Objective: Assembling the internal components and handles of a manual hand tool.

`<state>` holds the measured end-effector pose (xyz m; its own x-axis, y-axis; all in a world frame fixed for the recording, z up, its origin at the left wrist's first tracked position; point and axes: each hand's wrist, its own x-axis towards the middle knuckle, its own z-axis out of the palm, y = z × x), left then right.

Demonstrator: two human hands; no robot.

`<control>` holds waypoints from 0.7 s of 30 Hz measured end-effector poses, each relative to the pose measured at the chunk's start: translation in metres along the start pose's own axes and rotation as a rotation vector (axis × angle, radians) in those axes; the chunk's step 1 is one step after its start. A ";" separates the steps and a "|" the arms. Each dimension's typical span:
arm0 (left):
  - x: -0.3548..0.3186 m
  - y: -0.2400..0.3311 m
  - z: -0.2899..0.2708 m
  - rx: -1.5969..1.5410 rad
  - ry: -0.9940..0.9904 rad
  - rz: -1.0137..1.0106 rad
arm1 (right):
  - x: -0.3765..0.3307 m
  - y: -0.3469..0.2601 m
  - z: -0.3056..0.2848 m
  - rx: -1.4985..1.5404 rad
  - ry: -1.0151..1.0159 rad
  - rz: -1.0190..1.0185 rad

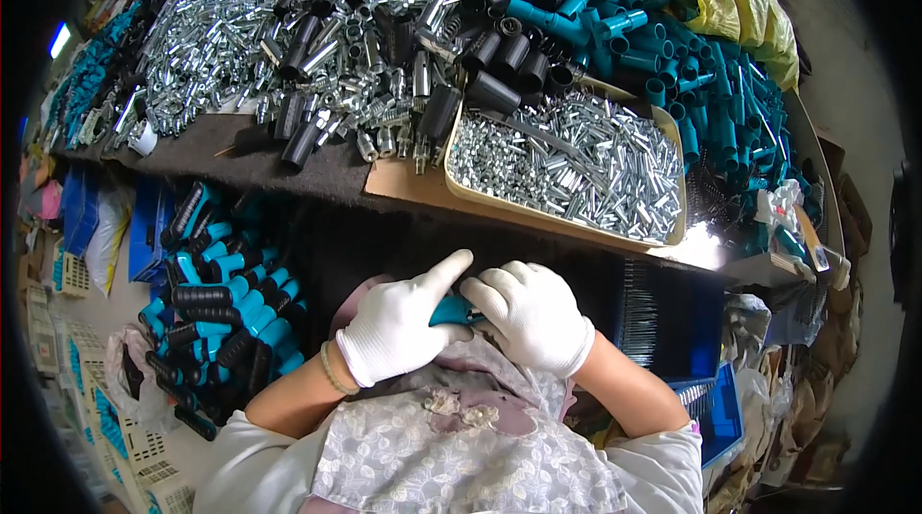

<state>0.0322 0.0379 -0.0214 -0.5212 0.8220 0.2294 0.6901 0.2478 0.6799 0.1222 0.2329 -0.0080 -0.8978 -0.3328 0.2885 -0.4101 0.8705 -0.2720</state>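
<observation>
Both my hands wear white knit gloves and meet close in front of my body, over my patterned apron (413,447). My left hand (399,327) is wrapped round a teal part (449,310), its index finger stretched out toward the right. Only a short piece of that part shows between the gloves; it resembles the teal tool handles on my left. Curled over the part's right end, my right hand (528,312) has its fingers bent and pressed together. Whatever lies under those fingers is hidden.
Ahead is a bench with a cream tray (567,216) of small metal pins, heaped metal sleeves (211,43), black tubes (305,144) and teal tubes (634,58). Teal-and-black handles (221,298) are piled at my left. Blue bins (727,408) stand at my right.
</observation>
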 end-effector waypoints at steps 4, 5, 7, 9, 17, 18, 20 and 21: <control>-0.001 -0.004 0.000 -0.164 -0.020 -0.088 | 0.004 0.014 0.003 -0.026 0.068 -0.117; -0.001 -0.006 0.000 -0.239 0.006 -0.096 | 0.007 0.018 0.002 0.007 0.092 -0.133; -0.004 -0.009 0.000 -0.238 0.019 -0.117 | 0.016 0.024 -0.013 0.237 0.065 -0.009; -0.005 -0.012 -0.002 -0.098 0.080 -0.041 | 0.030 0.040 -0.016 0.317 0.234 0.094; -0.002 -0.003 -0.008 0.069 0.106 0.170 | 0.075 0.057 -0.025 -0.128 0.089 0.468; -0.002 -0.004 -0.008 0.071 0.108 0.173 | 0.076 0.056 -0.026 -0.101 0.009 0.521; -0.003 -0.006 -0.008 -0.043 0.122 0.133 | 0.069 0.062 -0.021 -0.087 0.121 0.474; -0.004 -0.006 -0.007 -0.044 0.126 0.138 | 0.064 0.064 -0.020 -0.072 0.228 0.424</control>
<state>0.0264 0.0293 -0.0212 -0.4838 0.7753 0.4061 0.7381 0.1121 0.6653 0.0419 0.2746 0.0111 -0.9219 0.1380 0.3620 0.0039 0.9376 -0.3476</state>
